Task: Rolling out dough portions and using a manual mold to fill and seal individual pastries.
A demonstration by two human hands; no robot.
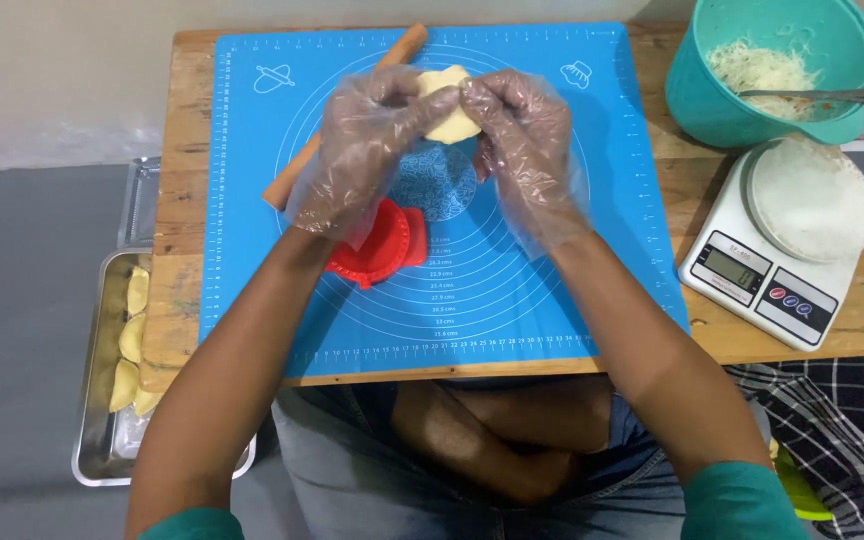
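Together, my gloved left hand and right hand pinch the pale dough round between curled fingertips, red dumpling press at six o'clock beneath.

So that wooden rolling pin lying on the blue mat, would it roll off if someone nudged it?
Probably yes: the rolling pin is a plain round stick lying flat on the smooth mat, so a sideways push would likely roll it. It looks stiff and fairly light. The left hand partly covers it.

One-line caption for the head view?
Both gloved hands, left hand and right hand, hold a dough round above the blue mat.
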